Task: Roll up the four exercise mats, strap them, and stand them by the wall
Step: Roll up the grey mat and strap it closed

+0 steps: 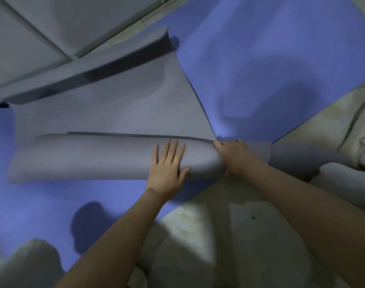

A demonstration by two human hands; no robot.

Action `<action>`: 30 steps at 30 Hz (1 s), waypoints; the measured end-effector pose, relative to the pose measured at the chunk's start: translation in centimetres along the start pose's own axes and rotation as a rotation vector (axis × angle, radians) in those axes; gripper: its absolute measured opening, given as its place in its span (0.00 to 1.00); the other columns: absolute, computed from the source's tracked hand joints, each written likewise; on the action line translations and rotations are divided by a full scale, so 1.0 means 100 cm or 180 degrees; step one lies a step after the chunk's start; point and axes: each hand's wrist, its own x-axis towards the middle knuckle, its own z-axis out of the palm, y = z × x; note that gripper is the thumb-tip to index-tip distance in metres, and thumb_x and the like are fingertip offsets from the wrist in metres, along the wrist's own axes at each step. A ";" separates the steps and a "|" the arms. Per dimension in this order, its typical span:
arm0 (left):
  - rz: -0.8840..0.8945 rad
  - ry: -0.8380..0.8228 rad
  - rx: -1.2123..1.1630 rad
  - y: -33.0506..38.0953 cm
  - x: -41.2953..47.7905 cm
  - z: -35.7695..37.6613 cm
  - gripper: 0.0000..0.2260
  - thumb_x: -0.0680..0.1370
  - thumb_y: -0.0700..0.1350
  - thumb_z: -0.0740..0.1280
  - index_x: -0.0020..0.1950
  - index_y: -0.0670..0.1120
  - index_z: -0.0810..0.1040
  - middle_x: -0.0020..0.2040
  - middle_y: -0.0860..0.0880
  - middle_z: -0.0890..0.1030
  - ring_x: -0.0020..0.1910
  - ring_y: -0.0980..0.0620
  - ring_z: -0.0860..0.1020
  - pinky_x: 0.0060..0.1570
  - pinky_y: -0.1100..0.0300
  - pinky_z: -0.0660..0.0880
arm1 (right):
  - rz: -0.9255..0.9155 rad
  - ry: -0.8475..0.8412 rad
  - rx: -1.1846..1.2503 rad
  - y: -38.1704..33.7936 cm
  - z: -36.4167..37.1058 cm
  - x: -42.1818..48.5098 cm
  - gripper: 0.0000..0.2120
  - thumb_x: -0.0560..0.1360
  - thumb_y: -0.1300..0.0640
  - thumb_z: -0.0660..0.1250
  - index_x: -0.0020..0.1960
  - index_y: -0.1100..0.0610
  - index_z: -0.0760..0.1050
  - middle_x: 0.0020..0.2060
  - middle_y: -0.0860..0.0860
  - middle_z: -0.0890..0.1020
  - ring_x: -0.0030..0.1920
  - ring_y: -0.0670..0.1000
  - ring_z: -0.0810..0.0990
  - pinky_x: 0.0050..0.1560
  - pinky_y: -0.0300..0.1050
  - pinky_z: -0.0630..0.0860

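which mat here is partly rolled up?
The grey mat: its near end forms a roll under the left hand and right hand. The blue mats lie unrolled.

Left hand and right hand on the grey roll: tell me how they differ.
The left hand lies flat with straight, spread fingers; the right hand has its fingers curled. The left hand presses on top of the grey mat roll; the right hand grips the roll's right end. Both touch the same partly rolled mat.
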 end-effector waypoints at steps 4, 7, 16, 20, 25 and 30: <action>0.0057 -0.0048 -0.0193 -0.010 0.021 -0.003 0.28 0.76 0.57 0.53 0.68 0.41 0.72 0.65 0.39 0.75 0.65 0.38 0.73 0.67 0.46 0.52 | 0.0293 -0.0292 0.0056 0.000 -0.014 0.008 0.43 0.64 0.48 0.78 0.69 0.61 0.58 0.67 0.58 0.67 0.66 0.58 0.70 0.61 0.52 0.68; 0.0032 -0.0168 -0.0371 -0.014 0.039 -0.005 0.33 0.75 0.61 0.46 0.72 0.43 0.68 0.70 0.41 0.70 0.71 0.41 0.66 0.70 0.47 0.49 | 0.0517 0.0427 -0.0259 -0.026 0.000 0.004 0.25 0.74 0.62 0.61 0.70 0.65 0.65 0.68 0.61 0.69 0.65 0.58 0.72 0.60 0.51 0.71; 0.0104 -0.0489 -0.0399 -0.026 0.074 -0.020 0.33 0.77 0.65 0.50 0.77 0.48 0.55 0.77 0.46 0.57 0.76 0.46 0.53 0.73 0.45 0.42 | 0.0387 0.0272 -0.0176 -0.046 0.023 0.006 0.64 0.59 0.41 0.78 0.75 0.66 0.40 0.74 0.68 0.51 0.74 0.67 0.52 0.70 0.63 0.57; 0.0235 -0.0201 0.0200 -0.033 0.049 -0.012 0.45 0.68 0.68 0.65 0.76 0.44 0.58 0.74 0.37 0.62 0.73 0.36 0.60 0.69 0.33 0.51 | 0.0300 0.0138 -0.0005 -0.033 0.008 0.018 0.61 0.67 0.43 0.74 0.74 0.66 0.32 0.75 0.62 0.40 0.75 0.63 0.40 0.73 0.62 0.45; -0.0146 -0.0601 0.1186 -0.044 0.037 -0.012 0.59 0.67 0.61 0.73 0.71 0.44 0.27 0.76 0.36 0.41 0.75 0.33 0.44 0.66 0.29 0.44 | 0.0311 0.0282 0.0126 -0.014 -0.015 0.044 0.56 0.64 0.47 0.77 0.76 0.64 0.43 0.74 0.59 0.53 0.75 0.58 0.53 0.73 0.59 0.54; -0.0229 -0.0610 0.1420 -0.043 0.056 -0.027 0.55 0.69 0.55 0.73 0.75 0.45 0.32 0.77 0.37 0.46 0.75 0.34 0.48 0.64 0.27 0.49 | 0.0074 0.0406 0.0206 0.000 -0.027 0.056 0.49 0.61 0.49 0.76 0.73 0.62 0.54 0.69 0.58 0.64 0.67 0.59 0.66 0.65 0.54 0.66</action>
